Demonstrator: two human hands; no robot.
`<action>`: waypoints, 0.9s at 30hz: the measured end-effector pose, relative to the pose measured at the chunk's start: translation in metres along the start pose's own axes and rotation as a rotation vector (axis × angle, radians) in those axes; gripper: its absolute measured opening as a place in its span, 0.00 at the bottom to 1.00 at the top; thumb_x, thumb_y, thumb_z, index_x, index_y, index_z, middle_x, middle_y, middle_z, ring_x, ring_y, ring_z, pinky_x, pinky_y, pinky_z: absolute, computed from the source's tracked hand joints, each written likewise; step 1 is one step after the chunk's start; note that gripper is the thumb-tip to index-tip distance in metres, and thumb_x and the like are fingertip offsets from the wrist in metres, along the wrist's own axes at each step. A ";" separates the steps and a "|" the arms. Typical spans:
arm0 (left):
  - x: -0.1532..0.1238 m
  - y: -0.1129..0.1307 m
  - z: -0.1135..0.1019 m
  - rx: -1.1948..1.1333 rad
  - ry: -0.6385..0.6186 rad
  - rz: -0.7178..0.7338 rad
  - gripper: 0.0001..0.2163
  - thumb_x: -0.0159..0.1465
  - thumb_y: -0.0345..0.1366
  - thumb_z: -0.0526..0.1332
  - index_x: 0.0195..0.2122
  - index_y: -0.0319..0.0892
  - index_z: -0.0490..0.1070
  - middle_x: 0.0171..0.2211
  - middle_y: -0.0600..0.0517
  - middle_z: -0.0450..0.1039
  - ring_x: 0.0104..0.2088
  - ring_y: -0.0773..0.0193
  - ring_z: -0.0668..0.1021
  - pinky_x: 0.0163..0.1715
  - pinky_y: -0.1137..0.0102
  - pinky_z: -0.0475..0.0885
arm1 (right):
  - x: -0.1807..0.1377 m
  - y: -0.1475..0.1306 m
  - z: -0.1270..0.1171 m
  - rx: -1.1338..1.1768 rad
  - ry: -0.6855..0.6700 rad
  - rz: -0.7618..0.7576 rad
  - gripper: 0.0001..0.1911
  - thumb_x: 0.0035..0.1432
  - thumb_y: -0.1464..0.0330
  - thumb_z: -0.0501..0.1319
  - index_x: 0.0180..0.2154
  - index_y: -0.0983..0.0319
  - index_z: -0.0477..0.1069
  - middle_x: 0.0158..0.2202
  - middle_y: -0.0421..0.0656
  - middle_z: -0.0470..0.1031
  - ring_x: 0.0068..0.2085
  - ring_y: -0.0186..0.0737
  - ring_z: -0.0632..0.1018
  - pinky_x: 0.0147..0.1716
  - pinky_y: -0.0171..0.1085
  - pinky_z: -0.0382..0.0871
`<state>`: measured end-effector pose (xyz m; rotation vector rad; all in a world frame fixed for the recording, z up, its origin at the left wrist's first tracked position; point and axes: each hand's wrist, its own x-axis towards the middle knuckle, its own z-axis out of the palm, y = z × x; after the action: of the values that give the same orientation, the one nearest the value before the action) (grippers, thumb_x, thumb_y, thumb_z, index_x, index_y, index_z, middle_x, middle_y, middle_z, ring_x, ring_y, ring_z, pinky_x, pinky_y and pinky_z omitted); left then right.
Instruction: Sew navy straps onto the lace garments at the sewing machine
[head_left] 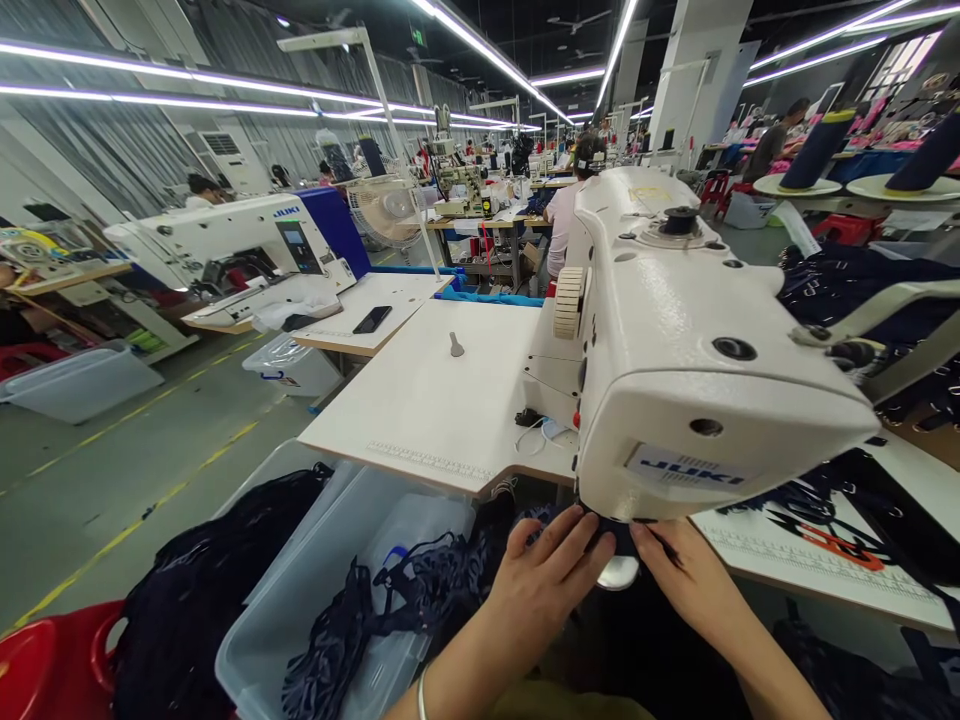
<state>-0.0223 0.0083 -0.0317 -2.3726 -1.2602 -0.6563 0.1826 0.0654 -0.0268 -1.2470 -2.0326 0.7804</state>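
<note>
Head view, machines: two white JUKI sewing machines, a near machine (720,320) at the near desk (420,400) and a second machine (225,245) on a neighbouring desk (405,290).
Small items: one flat metal piece (456,345) toward the near desk's far edge; one phone (373,319) by the neighbouring desk's front edge; one orange-and-black tool (844,545) near the front edge of the right-hand desk (900,580).
Thread: two dark cones (817,155) at upper right.
Open bin: one clear bin (255,640) below the near desk's front edge, holding dark straps (420,590) in a tangle; a dark heap (202,570) lies just beside it.
Lidded bin: one clear box (292,365) below the neighbouring desk; contents cannot be told.
Dark cloth: one piece (624,540) under the near machine's head, between the hands.
Left grip: left hand (559,560) narrow, thumb and forefinger close together on the cloth.
Right grip: right hand (686,570) has its thumb at the cloth; fingers partly hidden, so closure cannot be told.
</note>
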 end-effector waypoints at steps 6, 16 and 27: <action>-0.001 0.000 0.002 -0.010 0.026 -0.003 0.15 0.73 0.32 0.49 0.56 0.49 0.68 0.57 0.55 0.69 0.60 0.65 0.65 0.53 0.67 0.54 | 0.001 -0.001 0.000 0.010 0.014 -0.021 0.17 0.65 0.61 0.50 0.31 0.59 0.74 0.34 0.46 0.76 0.40 0.48 0.76 0.42 0.44 0.70; -0.003 0.002 0.003 0.017 0.001 0.010 0.16 0.72 0.32 0.51 0.59 0.47 0.66 0.59 0.53 0.67 0.61 0.63 0.63 0.53 0.67 0.55 | -0.001 0.004 0.002 -0.013 -0.001 -0.003 0.18 0.65 0.61 0.50 0.37 0.59 0.76 0.38 0.47 0.77 0.44 0.49 0.76 0.46 0.44 0.71; -0.008 0.001 0.001 -0.005 -0.016 -0.011 0.17 0.72 0.31 0.49 0.60 0.46 0.65 0.58 0.51 0.67 0.60 0.61 0.65 0.52 0.66 0.58 | -0.004 0.013 0.010 -0.001 0.054 -0.037 0.17 0.64 0.59 0.51 0.36 0.59 0.77 0.38 0.49 0.78 0.43 0.50 0.77 0.45 0.46 0.73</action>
<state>-0.0255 0.0028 -0.0369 -2.3815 -1.2802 -0.6453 0.1837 0.0652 -0.0440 -1.2152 -2.0076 0.7209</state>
